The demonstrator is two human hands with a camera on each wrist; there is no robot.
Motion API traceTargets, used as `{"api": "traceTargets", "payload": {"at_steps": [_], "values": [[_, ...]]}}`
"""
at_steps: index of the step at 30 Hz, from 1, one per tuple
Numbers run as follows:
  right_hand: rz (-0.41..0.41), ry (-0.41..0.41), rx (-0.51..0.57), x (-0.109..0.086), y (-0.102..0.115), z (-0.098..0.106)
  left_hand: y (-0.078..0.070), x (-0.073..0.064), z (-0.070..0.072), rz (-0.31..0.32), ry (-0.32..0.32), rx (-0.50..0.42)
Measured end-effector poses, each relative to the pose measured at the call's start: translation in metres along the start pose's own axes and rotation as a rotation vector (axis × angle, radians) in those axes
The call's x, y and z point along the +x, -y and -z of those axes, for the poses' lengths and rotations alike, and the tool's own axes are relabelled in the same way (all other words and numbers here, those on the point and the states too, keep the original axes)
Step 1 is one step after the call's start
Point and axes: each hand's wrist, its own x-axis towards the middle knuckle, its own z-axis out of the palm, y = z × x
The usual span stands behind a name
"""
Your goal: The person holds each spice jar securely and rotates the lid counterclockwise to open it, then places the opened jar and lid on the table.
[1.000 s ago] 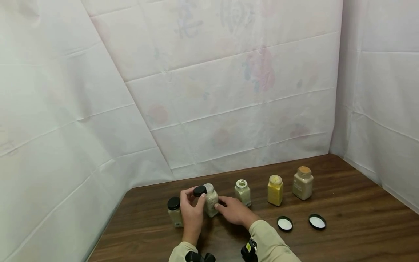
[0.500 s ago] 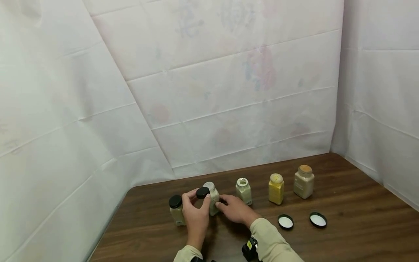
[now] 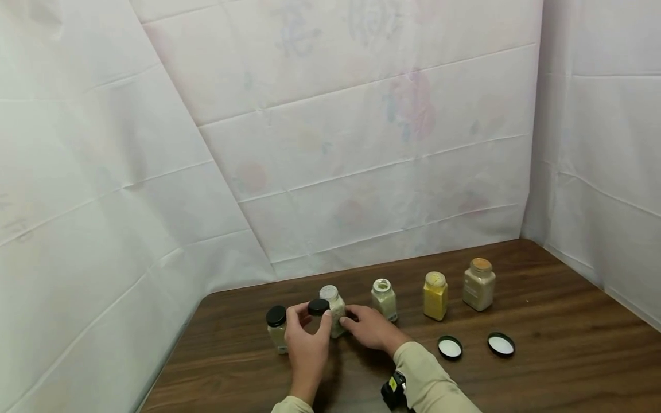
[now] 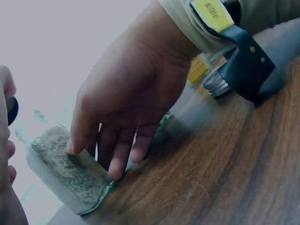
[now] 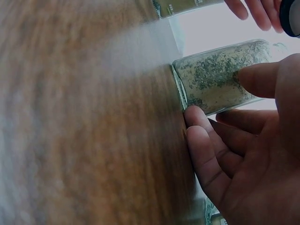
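A glass jar [image 3: 338, 314] of pale, green-flecked seasoning stands upright on the table, its perforated top uncovered. My right hand [image 3: 373, 330] grips it from the right; in the right wrist view the thumb lies on one face and the fingers are around its lower side. My left hand [image 3: 308, 350] pinches a black lid [image 3: 318, 307] between thumb and fingers, just left of the jar's neck and apart from it. In the right wrist view the lid [image 5: 291, 18] shows its pale inside. Left of my left hand stands another jar [image 3: 277, 332] with its black lid on.
To the right stand a pale green jar [image 3: 384, 301], a yellow powder jar [image 3: 435, 299] and a beige jar with an orange top [image 3: 479, 287], all without lids. Two lids [image 3: 450, 348] lie white side up on the wooden table [image 3: 568, 367]. White cloth [image 3: 361, 172] hangs behind.
The left hand, with the black lid, has shifted slightly right and a little lower in the head view. The right hand keeps its grip on the jar, which stays in place.
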Motion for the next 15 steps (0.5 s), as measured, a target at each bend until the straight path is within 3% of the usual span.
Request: {"api": "traceTargets", "payload": {"at_steps": [15], "values": [[0.016,-0.02,0.004,-0.003,0.001,-0.002,0.005,-0.004,0.018,0.066,0.184,0.085]]}}
